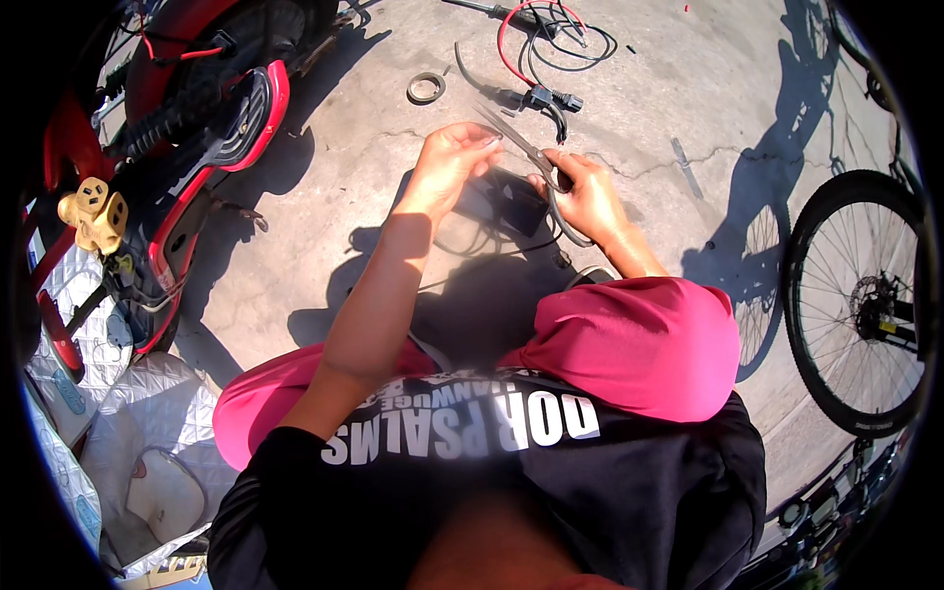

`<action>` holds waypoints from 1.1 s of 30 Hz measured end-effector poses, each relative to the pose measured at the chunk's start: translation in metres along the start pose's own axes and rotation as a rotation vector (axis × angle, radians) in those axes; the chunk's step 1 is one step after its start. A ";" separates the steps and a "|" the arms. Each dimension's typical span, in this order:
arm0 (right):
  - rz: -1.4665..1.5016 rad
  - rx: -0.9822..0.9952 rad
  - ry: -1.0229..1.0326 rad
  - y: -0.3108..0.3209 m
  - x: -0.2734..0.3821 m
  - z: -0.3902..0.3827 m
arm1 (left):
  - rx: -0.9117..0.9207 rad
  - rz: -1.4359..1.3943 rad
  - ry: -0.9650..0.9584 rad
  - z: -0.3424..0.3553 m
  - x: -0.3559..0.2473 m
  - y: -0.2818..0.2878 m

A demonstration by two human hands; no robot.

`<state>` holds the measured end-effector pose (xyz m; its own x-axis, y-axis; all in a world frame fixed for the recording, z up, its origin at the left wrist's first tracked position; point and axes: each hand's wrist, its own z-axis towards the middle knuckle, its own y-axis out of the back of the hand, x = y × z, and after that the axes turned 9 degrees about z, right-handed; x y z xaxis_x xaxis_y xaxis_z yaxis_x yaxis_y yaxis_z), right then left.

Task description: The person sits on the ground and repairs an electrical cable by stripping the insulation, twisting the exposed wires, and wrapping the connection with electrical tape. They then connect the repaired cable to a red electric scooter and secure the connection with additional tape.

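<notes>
My right hand (585, 192) grips a pair of scissors (521, 136) whose long blades point up and to the left. Just left of the blades, my left hand (454, 167) has its fingertips pinched together; what they hold, if anything, is too small to make out. Below both hands a dark flat object (511, 206) lies in shadow on the concrete, with thin dark cable beside it. Beyond the blades is a black connector (539, 98) with red and black leads. A tape roll (426, 88) lies above my left hand.
A red two-wheeler (162, 256) fills the left, with a yellow socket block (98, 211) on it and a silver quilted sheet (69, 413) below. A bicycle wheel (851, 305) stands at right. A long dark tool (497, 14) lies at the top, among loose cables.
</notes>
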<state>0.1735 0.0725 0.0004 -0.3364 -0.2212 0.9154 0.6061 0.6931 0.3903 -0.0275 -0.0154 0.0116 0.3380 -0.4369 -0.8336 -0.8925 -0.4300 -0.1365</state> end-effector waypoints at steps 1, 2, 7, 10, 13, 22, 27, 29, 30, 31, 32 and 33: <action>0.053 -0.029 -0.009 -0.003 -0.001 0.002 | -0.016 -0.020 0.022 -0.002 -0.002 -0.002; 0.107 -0.058 -0.019 -0.006 -0.003 0.004 | -0.032 -0.039 0.044 -0.005 -0.004 -0.003; 0.524 0.000 -0.145 -0.010 -0.006 0.022 | 0.027 0.068 0.087 -0.014 -0.004 -0.007; 0.778 0.021 -0.096 -0.010 0.029 0.034 | 0.022 0.160 0.122 -0.015 0.001 -0.013; 0.818 0.030 -0.112 -0.011 0.025 0.037 | 0.033 0.214 0.104 -0.018 -0.002 -0.018; 0.840 -0.051 -0.138 -0.016 0.001 0.032 | 0.081 -0.210 0.180 -0.015 0.002 -0.020; 0.608 -0.083 -0.201 -0.009 -0.003 0.037 | 0.056 -0.054 0.119 -0.009 0.006 -0.020; 0.284 -0.081 -0.100 -0.006 -0.023 0.033 | 0.051 -0.170 0.114 -0.008 -0.004 -0.018; 0.171 -0.045 -0.106 -0.004 -0.017 0.025 | 0.043 -0.225 0.113 -0.008 -0.009 -0.016; 0.059 -0.012 -0.112 -0.004 -0.014 0.018 | 0.057 -0.262 0.107 -0.008 -0.012 -0.014; 0.058 0.009 -0.085 -0.008 -0.020 0.012 | 0.071 -0.298 0.101 -0.008 -0.015 -0.011; 0.067 0.028 -0.045 -0.008 -0.017 0.006 | 0.092 -0.340 0.100 -0.008 -0.017 -0.011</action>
<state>0.1697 0.0750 -0.0192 -0.3282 -0.1430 0.9337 0.6080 0.7245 0.3247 -0.0207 -0.0100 0.0314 0.6432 -0.3585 -0.6766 -0.7458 -0.4931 -0.4478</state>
